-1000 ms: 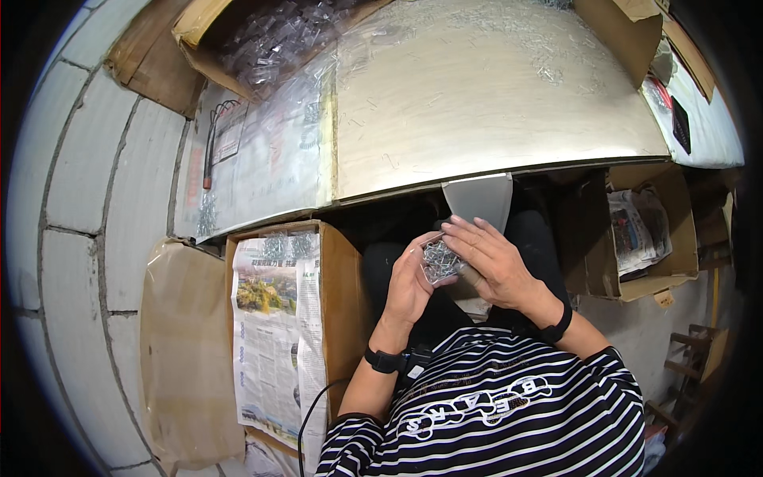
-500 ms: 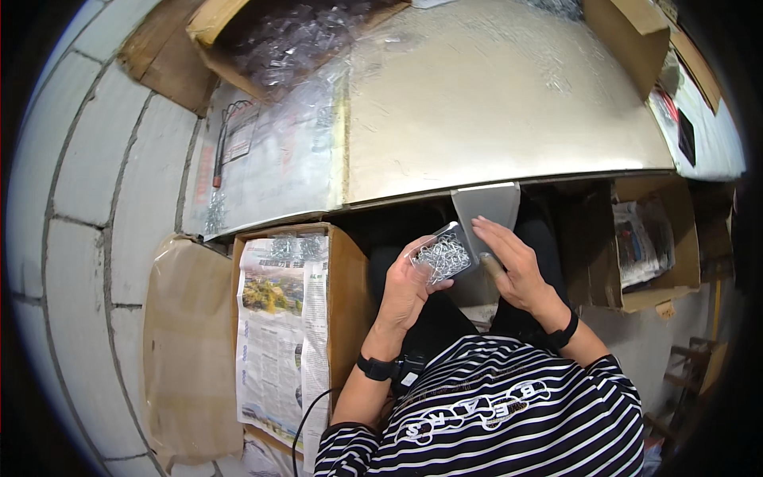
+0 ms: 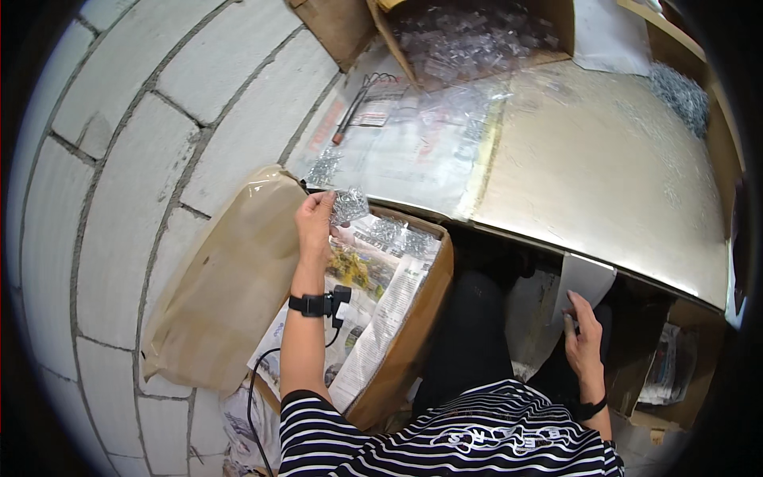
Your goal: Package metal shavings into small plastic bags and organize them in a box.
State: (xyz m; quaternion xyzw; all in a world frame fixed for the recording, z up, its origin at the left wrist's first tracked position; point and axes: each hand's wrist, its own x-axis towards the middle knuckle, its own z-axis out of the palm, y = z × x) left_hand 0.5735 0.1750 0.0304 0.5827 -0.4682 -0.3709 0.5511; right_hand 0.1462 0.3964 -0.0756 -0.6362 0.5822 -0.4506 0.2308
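The left hand (image 3: 315, 216) is raised over the left side of the view and pinches a small clear bag of metal parts (image 3: 349, 205) between its fingertips. The bag hangs just above the open cardboard box (image 3: 413, 318), which stands on the floor below the surface (image 3: 604, 175) and is lined with newspaper (image 3: 373, 318). Further filled clear bags (image 3: 393, 233) lie on the newspaper at the far end of the box, near the held bag. A black band with a cable sits on the left wrist.

The right hand (image 3: 584, 334) rests low at the right, fingers closed on the lower edge of a grey sheet (image 3: 586, 278) that hangs from the surface edge.

On the surface, a loose pile of metal parts (image 3: 324, 168) lies at the near left corner. A brown paper sack (image 3: 230, 278) leans against the block wall, touching the box's left side.
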